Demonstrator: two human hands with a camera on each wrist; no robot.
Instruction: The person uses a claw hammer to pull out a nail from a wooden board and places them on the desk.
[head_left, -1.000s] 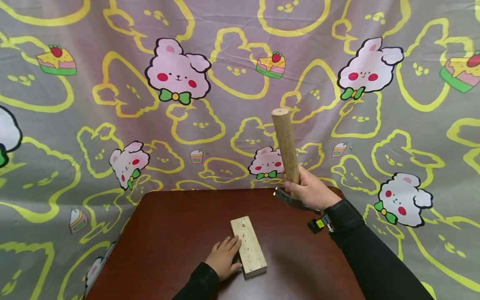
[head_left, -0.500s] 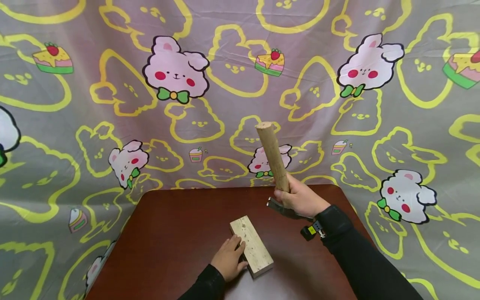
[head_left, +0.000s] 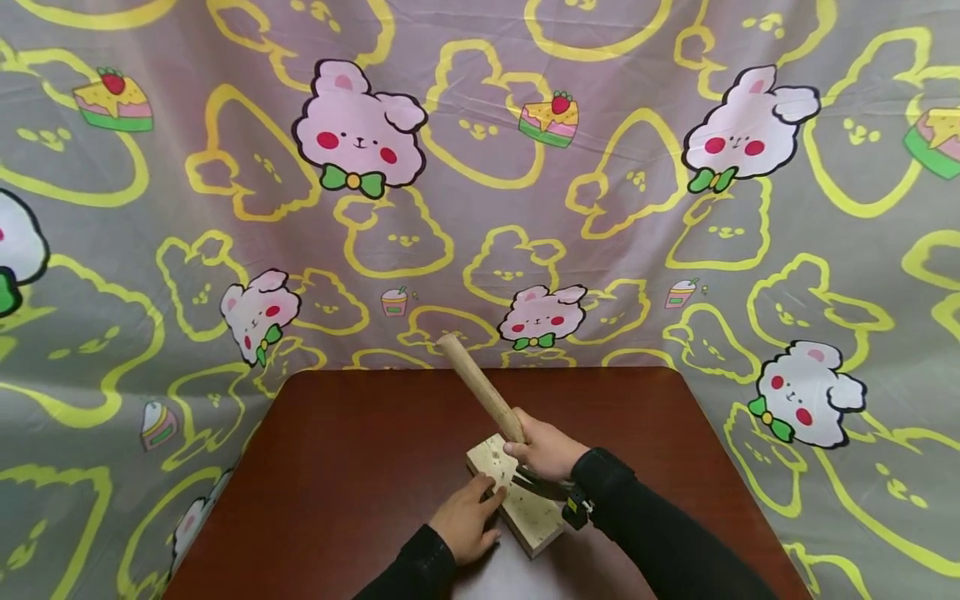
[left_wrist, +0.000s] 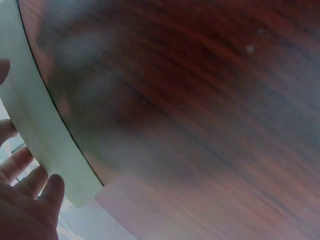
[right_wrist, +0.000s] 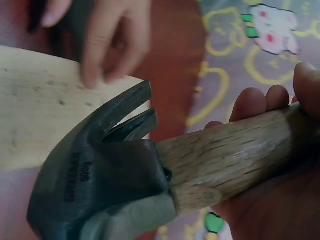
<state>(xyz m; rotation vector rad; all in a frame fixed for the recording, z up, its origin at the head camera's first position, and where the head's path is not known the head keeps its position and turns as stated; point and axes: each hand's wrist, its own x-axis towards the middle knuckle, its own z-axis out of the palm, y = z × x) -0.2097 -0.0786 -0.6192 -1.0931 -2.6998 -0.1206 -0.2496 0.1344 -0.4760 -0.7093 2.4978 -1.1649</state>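
Note:
My right hand (head_left: 551, 450) grips a claw hammer (head_left: 480, 385) close to its head, with the wooden handle slanting up and to the left. In the right wrist view, the dark steel hammer head (right_wrist: 105, 165) with its split claw lies over the pale wood block (right_wrist: 40, 110); contact between them cannot be told. The block (head_left: 534, 523) is long, rectangular and dotted with small dark marks. Flat on the table, it has my left hand (head_left: 461, 521) at its left side, fingertips resting on its top. The left wrist view shows loosely spread fingers along the block's edge.
The table (head_left: 360, 450) is dark reddish-brown with a glossy surface and rounded far corners. A grey curtain (head_left: 450, 225) printed with yellow outlines and white bunnies hangs behind it and along both sides.
My right hand has brought the hammer down and left from above the table to over the block, tilting its handle further left. The block and left hand have shifted slightly right.

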